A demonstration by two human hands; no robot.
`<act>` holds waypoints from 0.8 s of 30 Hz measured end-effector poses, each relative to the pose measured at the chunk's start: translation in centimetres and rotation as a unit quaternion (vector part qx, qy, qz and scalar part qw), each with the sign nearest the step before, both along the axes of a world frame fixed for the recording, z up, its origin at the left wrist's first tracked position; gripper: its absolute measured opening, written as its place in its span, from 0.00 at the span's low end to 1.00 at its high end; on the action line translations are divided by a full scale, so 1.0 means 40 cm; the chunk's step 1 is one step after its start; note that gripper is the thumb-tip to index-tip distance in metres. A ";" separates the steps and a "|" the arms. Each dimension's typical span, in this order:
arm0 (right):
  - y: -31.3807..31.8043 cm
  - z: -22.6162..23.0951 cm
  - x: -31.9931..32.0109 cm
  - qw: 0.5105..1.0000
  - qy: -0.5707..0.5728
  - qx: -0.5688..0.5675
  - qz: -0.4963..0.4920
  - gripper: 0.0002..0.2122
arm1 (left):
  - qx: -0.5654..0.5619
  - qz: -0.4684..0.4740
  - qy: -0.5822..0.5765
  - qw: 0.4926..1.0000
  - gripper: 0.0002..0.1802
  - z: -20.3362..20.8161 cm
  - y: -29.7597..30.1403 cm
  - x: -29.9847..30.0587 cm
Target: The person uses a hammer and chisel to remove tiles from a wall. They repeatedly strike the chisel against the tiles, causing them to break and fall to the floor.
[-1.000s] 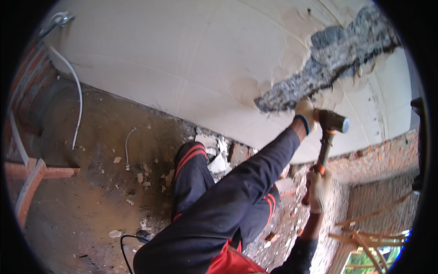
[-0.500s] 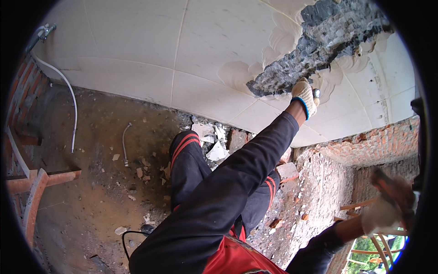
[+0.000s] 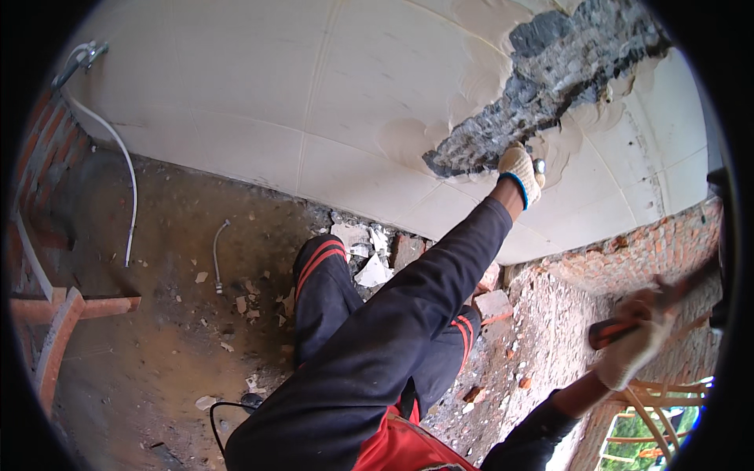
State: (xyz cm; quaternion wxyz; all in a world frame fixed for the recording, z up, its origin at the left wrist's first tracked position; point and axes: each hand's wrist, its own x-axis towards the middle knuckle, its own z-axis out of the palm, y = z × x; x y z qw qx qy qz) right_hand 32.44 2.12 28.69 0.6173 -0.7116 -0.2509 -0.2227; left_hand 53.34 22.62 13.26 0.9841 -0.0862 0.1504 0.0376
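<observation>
My left hand, in a knitted work glove with a blue cuff, is closed around a chisel against the tiled wall. Only the chisel's round metal end shows beside the fist; the rest is hidden. Just above the fist a rough grey gouge runs through the white wall tiles. At the lower right, away from the wall, my gloved right hand grips a hammer by its black and orange handle. The hammer's far end is blurred near the picture's dark rim.
Broken tile pieces and bricks lie along the wall's foot, by my knees. A white hose hangs from a tap at the left. A short flexible hose lies on the wet floor, with wooden boards at the left edge.
My right hand and the hammer have swung leftward, in from the right rim, and the handle shows more clearly. My left hand stays with the chisel at the gouge's lower edge.
</observation>
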 end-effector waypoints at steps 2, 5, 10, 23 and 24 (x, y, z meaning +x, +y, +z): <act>0.010 0.107 0.006 0.989 -0.126 0.048 -0.053 0.19 | -0.008 0.011 -0.002 1.000 0.06 -0.004 -0.007 0.001; 0.040 0.164 0.016 0.951 -0.202 0.218 -0.091 0.11 | -0.013 0.016 -0.019 1.000 0.05 -0.006 -0.011 -0.002; 0.096 -0.106 0.082 0.929 -0.013 -0.355 -0.100 0.03 | 0.022 0.025 0.004 0.999 0.11 0.004 0.002 -0.011; -0.043 0.076 0.018 0.991 -0.120 -0.061 0.020 0.17 | -0.023 0.000 -0.022 0.999 0.05 -0.005 -0.001 0.011; -0.056 0.129 0.024 0.985 -0.151 0.013 0.082 0.24 | -0.014 0.009 -0.017 1.000 0.05 -0.008 0.001 0.011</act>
